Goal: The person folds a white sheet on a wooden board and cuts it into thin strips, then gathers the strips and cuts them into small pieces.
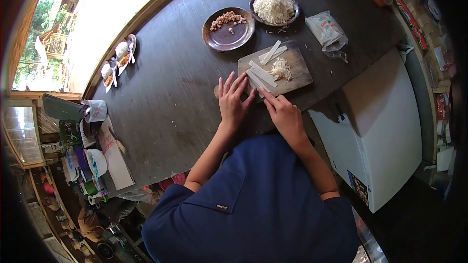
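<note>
At near edge of wooden cutting board [298, 61], left hand [233, 101] lay flat, fingers spread. Right hand [283, 114] fingers close together, tips on pale flat strips [263, 74]; pinch unclear. Fine shreds [281, 70] heaped beside. Beyond: dark round plate [226, 39] held brown chunks [226, 19]; bowl [251, 7] held white shreds [274, 7].

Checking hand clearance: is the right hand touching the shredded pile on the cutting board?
Apart. The head view shows bare cutting board between the right hand and the shredded pile.
</note>
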